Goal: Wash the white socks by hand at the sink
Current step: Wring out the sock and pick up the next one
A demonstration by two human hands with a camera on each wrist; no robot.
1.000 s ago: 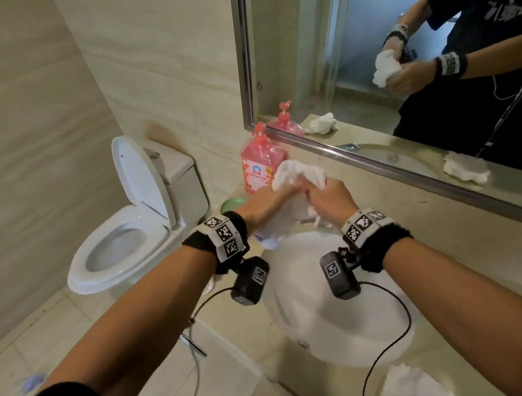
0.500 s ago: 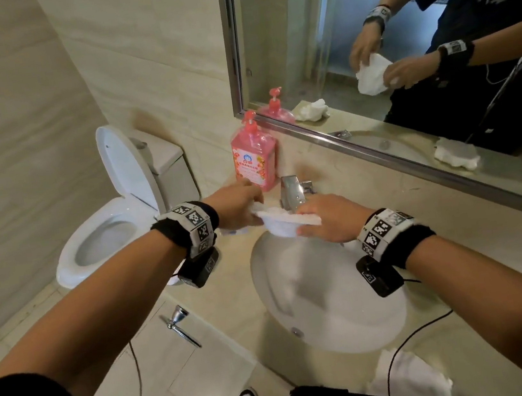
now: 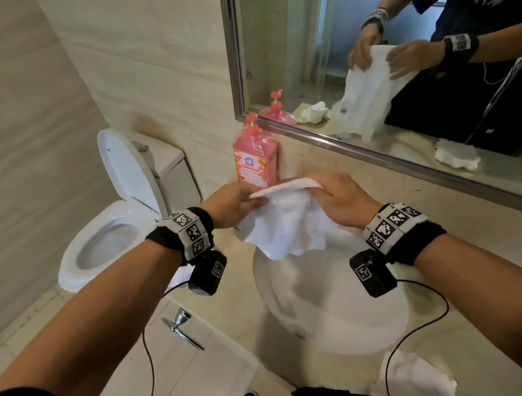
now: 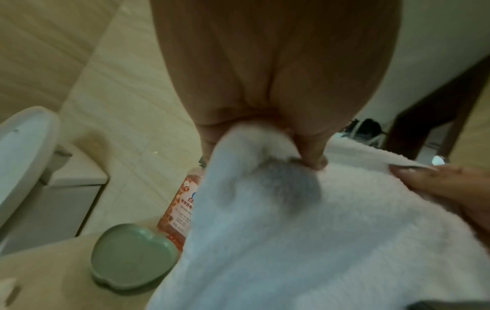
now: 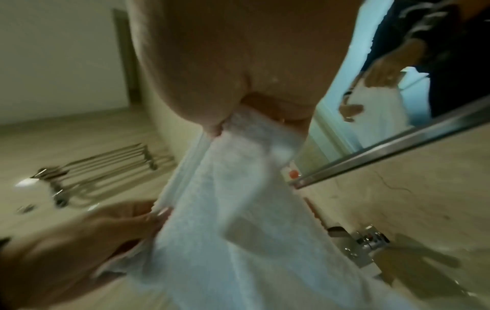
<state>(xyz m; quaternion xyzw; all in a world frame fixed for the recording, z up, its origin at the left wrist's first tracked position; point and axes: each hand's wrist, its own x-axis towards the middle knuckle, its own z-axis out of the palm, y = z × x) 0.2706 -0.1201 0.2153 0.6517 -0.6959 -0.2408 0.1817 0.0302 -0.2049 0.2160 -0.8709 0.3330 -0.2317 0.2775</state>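
At the centre of the head view, above the far rim of the white sink (image 3: 333,318), I have the white sock (image 3: 285,228) stretched between both hands: my left hand (image 3: 233,203) pinches one end of its top edge, my right hand (image 3: 336,197) curls over the other end, and the body hangs in loose folds toward the basin. I judge it light, limp and probably wet, so it should sag and twist rather than hold shape; the thicker edge band is the surest place to hold, as the left wrist view shows my thumb clamped there. The fabric is nubby terry with a grey smudge (image 4: 289,184) near that thumb. Behind it, left of centre, stands a glossy pink pump bottle (image 3: 256,161); a smooth green heart-shaped dish (image 4: 132,255) sits lower left of the left wrist view.
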